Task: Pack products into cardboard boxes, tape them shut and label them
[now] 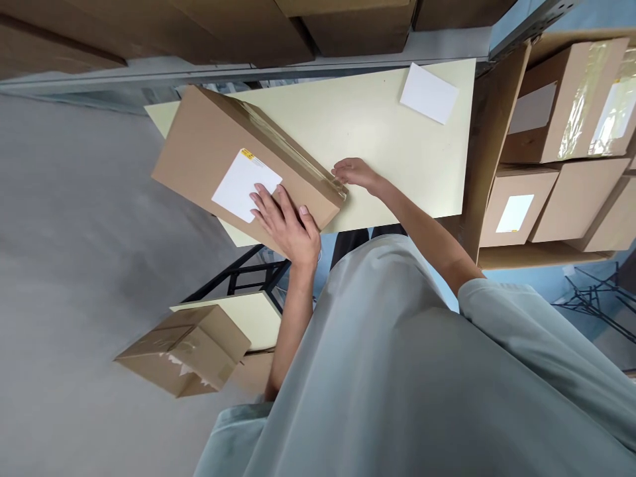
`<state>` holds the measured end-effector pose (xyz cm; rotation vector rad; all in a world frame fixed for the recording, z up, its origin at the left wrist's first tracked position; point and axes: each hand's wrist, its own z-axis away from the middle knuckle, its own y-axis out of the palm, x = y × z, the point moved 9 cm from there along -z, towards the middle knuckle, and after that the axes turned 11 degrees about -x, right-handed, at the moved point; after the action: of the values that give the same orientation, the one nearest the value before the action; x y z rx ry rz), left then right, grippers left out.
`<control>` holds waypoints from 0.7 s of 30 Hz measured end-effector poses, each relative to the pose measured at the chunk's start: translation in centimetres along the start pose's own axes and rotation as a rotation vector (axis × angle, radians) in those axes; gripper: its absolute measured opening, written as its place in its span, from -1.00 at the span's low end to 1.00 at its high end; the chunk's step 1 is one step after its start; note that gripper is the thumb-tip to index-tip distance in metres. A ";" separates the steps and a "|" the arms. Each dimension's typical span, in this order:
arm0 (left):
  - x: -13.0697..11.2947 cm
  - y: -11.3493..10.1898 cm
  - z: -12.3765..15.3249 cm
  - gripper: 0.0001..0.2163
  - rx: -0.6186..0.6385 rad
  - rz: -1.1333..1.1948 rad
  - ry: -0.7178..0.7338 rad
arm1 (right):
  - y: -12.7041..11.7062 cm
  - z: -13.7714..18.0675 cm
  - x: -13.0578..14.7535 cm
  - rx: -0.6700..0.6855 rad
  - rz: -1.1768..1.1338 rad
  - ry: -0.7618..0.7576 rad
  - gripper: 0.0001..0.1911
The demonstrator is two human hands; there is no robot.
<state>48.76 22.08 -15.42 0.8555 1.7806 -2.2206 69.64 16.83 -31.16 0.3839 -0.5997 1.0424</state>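
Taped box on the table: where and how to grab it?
Probably two-handed, palms on the short ends of the taped box, one from the far left, one from the near right: it is long, lies aslant and looks too wide for one hand. The left hand lies on the labelled face, the right hand near the taped edge.

The box (193,139) covers most of the desk's (392,132) left end, so a hand can't slide straight through there. The left hand (291,225) lies on top of it, and the right hand (355,173) blocks the box's right end. There's lots of room from there to the desk's right edge, but the white slab (428,94) sits near the far right corner. The shelf (447,45) runs along the far edge, and the big carton (487,165) stands by the right edge.
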 end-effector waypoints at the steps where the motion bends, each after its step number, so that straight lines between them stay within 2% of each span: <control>1: 0.0 0.0 0.0 -0.25 -0.008 -0.008 0.012 | 0.0 -0.3 0.2 0.022 0.008 0.021 -0.69; 5: 0.1 -0.1 0.0 -0.22 -0.049 -0.067 0.074 | -0.4 -0.4 0.9 0.038 0.027 0.062 -0.68; 9: 0.4 0.1 0.0 -0.22 -0.030 -0.058 0.044 | -1.1 0.0 1.3 0.011 0.022 0.072 -0.66; 13: 0.3 0.1 0.0 -0.22 -0.012 -0.040 0.022 | -0.4 0.5 1.2 0.080 0.009 0.105 -0.67; 16: 0.0 -0.1 0.0 -0.21 -0.029 -0.070 0.055 | -0.4 1.2 2.1 0.089 -0.050 0.000 -0.59; 21: -0.3 -0.2 0.2 -0.21 -0.033 -0.057 0.060 | -2.1 3.3 2.0 -0.021 -0.097 -0.130 -0.35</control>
<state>48.83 21.86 -15.06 0.8846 1.8859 -2.2152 71.35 15.37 -27.36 0.4604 -0.7011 0.9221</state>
